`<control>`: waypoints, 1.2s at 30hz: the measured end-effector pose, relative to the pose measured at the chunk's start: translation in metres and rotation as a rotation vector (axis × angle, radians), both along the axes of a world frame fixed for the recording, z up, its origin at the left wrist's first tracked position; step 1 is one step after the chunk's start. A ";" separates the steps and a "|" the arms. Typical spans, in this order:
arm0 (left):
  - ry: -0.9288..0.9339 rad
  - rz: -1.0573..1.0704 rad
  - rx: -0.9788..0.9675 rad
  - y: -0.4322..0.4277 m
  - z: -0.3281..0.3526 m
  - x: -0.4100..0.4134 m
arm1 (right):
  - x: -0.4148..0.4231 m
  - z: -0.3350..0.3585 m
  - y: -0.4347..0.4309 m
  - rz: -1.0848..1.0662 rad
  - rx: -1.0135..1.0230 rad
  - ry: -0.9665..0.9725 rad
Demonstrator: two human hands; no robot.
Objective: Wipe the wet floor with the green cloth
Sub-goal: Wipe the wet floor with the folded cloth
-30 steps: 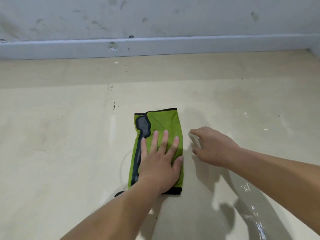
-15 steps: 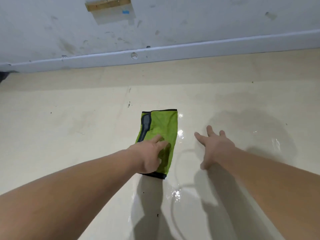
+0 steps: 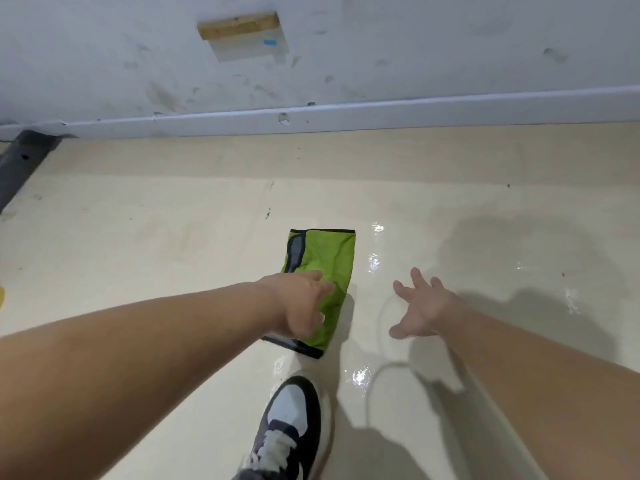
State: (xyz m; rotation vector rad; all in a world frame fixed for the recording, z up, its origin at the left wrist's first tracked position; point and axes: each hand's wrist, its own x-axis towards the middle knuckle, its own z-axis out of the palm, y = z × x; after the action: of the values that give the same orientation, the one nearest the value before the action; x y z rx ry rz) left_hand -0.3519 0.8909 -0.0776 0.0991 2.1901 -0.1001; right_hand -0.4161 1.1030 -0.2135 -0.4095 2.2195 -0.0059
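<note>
The left hand (image 3: 304,306), arm outstretched, rested on the near half of the green cloth (image 3: 329,251), fingers close together and roughly straight. The cloth lay flat on the wet floor (image 3: 374,263). To its right, the right hand (image 3: 420,311) was held out with fingers spread.

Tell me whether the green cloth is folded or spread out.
Folded. The green cloth lies flat as a narrow rectangle, with a doubled-over flap along its left edge; the left hand rests on it.

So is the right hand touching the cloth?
Apart. The head view shows the right hand spread open, with a strip of bare floor between it and the cloth.
</note>
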 end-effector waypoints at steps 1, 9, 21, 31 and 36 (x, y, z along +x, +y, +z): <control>-0.003 -0.008 -0.016 -0.003 -0.017 -0.006 | -0.004 0.002 -0.001 0.003 0.012 -0.018; 0.140 0.104 0.006 -0.021 -0.157 -0.001 | -0.068 0.049 -0.027 -0.084 0.031 -0.178; 0.583 0.002 0.157 -0.053 -0.209 -0.186 | -0.182 -0.010 -0.029 -0.344 0.036 0.168; 0.676 0.122 0.119 -0.048 -0.220 -0.345 | -0.214 -0.016 -0.036 -0.481 0.077 0.061; 0.670 0.205 0.080 0.001 -0.219 -0.355 | -0.219 -0.014 -0.034 -0.468 0.089 0.040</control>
State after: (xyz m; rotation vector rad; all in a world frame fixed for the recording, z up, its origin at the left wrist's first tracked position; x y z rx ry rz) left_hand -0.7074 0.8918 -0.2963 -0.1357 2.8580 0.0842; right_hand -0.6348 1.0685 -0.2278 0.1649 2.2973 -0.1491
